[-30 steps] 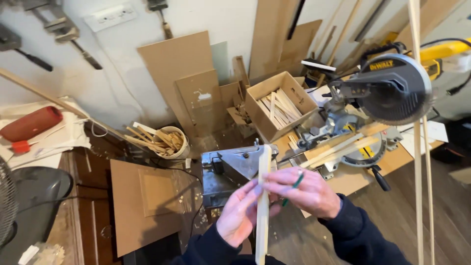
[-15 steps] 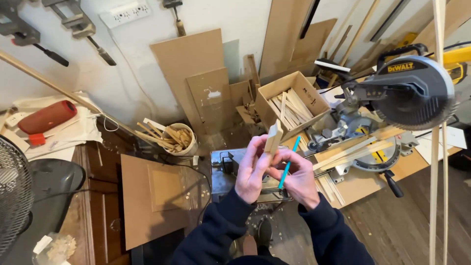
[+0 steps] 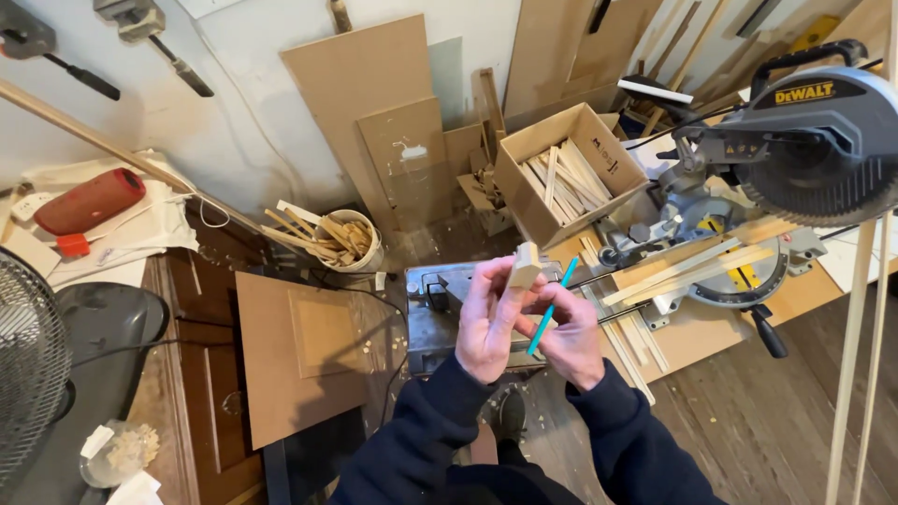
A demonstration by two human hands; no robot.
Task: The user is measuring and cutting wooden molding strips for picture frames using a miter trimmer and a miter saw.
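Observation:
My left hand (image 3: 488,323) grips a pale wooden strip (image 3: 524,265), held end-on toward the camera so only its square end and a short length show. My right hand (image 3: 569,329) holds a teal pencil (image 3: 550,307) between its fingers, slanted up to the right, and presses against the left hand and the strip. Both hands sit close together in front of me, above a grey metal machine (image 3: 432,309) on the floor. Dark blue sleeves cover both forearms.
A mitre saw (image 3: 795,150) with wood strips on its bed stands at right. A cardboard box of strips (image 3: 569,173), a white bucket of offcuts (image 3: 348,241), leaning boards (image 3: 374,112), a brown panel (image 3: 299,351), a fan (image 3: 33,374) and two upright thin strips (image 3: 856,355) surround me.
The strip, held upright and long a second ago, is now tipped end-on toward the camera. Both hands have drawn together, and the view has shifted.

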